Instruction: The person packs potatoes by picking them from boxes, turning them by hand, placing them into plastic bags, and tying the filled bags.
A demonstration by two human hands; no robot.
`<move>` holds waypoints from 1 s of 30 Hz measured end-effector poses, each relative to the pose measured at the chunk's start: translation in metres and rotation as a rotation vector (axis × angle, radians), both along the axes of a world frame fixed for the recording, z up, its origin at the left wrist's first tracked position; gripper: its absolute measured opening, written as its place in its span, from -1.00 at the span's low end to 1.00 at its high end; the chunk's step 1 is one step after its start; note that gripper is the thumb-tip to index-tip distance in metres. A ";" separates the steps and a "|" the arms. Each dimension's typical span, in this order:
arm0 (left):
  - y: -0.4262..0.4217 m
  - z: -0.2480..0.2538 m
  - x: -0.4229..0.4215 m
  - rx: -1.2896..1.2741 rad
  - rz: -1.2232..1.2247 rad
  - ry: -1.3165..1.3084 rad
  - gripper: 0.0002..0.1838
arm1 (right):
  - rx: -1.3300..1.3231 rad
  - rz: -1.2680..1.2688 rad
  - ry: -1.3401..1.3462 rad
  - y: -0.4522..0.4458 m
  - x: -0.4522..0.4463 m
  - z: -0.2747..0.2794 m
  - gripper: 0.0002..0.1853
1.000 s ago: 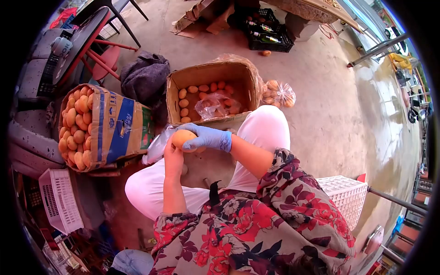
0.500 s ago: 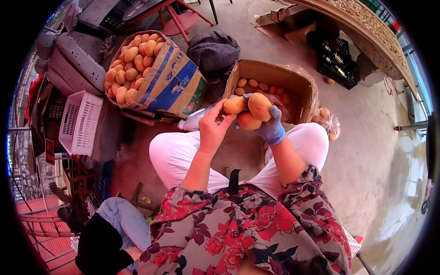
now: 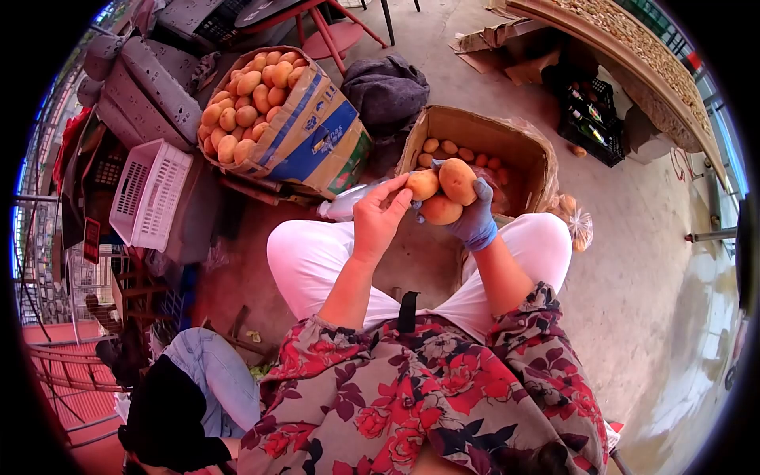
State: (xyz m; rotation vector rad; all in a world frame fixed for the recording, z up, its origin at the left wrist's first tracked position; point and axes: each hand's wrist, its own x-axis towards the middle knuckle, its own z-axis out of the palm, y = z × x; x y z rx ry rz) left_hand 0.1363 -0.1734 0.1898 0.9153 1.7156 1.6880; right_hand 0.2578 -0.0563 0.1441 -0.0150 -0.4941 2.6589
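My right hand [image 3: 475, 222], in a blue glove, cradles a cluster of orange-yellow fruits with a reddish blush, apricot- or mango-like; I cannot tell which. Three show: an upper right fruit [image 3: 457, 181], a lower fruit [image 3: 440, 210] and a left fruit [image 3: 423, 184]. My bare left hand [image 3: 378, 218] has its thumb and fingertips at the side of the left fruit. The gloved fingers behind the cluster are mostly hidden. Just beyond my hands stands an open cardboard box [image 3: 518, 150], with several similar fruits [image 3: 465, 154] lying inside.
A cardboard carton [image 3: 321, 146] heaped with the same fruits stands at the left, near a white plastic basket [image 3: 150, 194]. Beside the box lies a clear bag of fruit [image 3: 576, 223]. A black crate [image 3: 590, 119] sits under the right table. A seated person's jeans [image 3: 210, 372] show lower left.
The view has shifted slightly, so the surroundings appear further right. My left fingers have drawn together a little at the left fruit. The three fruits stay in my right hand.
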 end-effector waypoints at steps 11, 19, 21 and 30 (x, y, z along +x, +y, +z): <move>0.004 -0.008 -0.004 -0.101 0.070 -0.013 -0.83 | -0.035 -0.004 -0.063 -0.006 -0.006 -0.008 -0.24; 0.009 -0.007 -0.005 -0.023 0.034 -0.252 -0.82 | -0.418 0.093 0.063 -0.004 -0.008 -0.004 -0.24; 0.008 -0.018 -0.011 -0.038 0.034 -0.270 -0.83 | -0.389 0.028 0.000 -0.006 -0.008 0.005 -0.27; 0.031 -0.050 -0.029 -0.069 0.045 -0.430 -0.84 | -0.184 -0.139 -0.129 0.075 0.018 0.072 -0.27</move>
